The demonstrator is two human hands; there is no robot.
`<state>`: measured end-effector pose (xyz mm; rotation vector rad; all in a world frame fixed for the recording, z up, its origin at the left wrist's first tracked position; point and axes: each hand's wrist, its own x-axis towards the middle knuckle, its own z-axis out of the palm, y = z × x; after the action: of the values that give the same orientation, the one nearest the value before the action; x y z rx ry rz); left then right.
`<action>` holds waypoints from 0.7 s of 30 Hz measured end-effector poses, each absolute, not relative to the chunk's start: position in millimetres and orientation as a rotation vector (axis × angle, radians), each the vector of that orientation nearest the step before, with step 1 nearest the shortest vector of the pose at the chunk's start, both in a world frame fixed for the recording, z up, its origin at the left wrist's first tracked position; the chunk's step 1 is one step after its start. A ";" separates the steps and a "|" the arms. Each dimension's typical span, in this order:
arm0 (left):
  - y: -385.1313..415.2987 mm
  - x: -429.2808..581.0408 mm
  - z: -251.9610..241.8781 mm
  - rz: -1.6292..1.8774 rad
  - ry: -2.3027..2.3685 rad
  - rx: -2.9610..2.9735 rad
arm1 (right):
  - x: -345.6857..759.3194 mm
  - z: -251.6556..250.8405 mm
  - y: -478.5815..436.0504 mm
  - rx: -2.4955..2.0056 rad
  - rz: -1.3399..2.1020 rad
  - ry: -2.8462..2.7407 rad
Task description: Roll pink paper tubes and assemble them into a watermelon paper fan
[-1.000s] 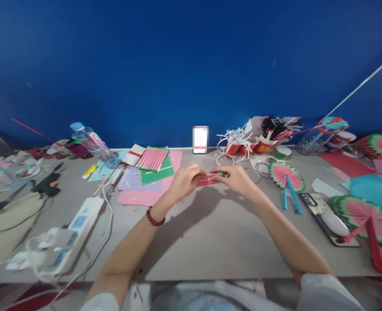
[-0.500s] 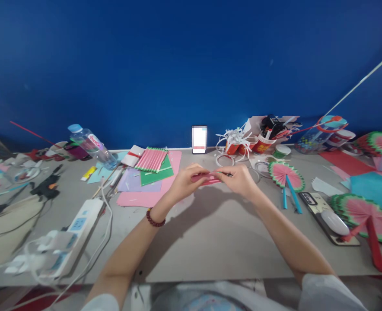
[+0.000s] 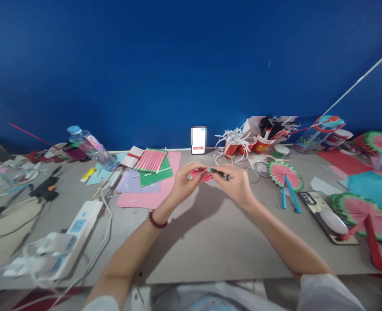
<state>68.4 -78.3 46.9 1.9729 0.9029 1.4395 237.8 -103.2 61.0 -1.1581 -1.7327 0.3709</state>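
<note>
Above the middle of the table, my left hand (image 3: 187, 180) and my right hand (image 3: 234, 181) face each other. Between them they pinch a folded pink paper piece (image 3: 205, 176) with green edging near my right fingers. My fingers cover much of it. To the left lies a pleated pink paper (image 3: 151, 160) with green ends, resting on green paper (image 3: 157, 173). Over on the right, a pink-and-green paper fan (image 3: 284, 175) with blue handles lies flat. A larger paper fan (image 3: 366, 216) with red handles is farther right.
A white power strip (image 3: 77, 235) with plugs and cables is at left, a clear bottle (image 3: 95, 148) behind it. A lit phone (image 3: 198, 140) stands against the blue wall. Cups of paper strips and tools (image 3: 262, 143) are at back right. A second phone (image 3: 327, 220) carries a white case.
The pink paper has turned between my fingers, showing more of its green edge. My hands have shifted slightly. Things on the table look unmoved.
</note>
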 end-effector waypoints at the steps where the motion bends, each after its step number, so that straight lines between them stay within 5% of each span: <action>1: -79.8 68.8 47.8 1.467 0.888 1.993 | 237.5 60.5 -103.2 -1.137 0.295 -1.761; 11: -88.3 68.8 50.7 1.627 0.798 2.172 | 234.3 58.8 -108.8 -1.102 0.105 -1.834; 21: -86.0 67.2 49.7 1.671 0.962 2.217 | 240.3 69.7 -106.1 -1.011 0.899 -1.576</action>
<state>67.2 -86.0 49.7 2.2167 0.9624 1.6706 240.3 -106.1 69.7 -1.0107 -1.5761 0.8986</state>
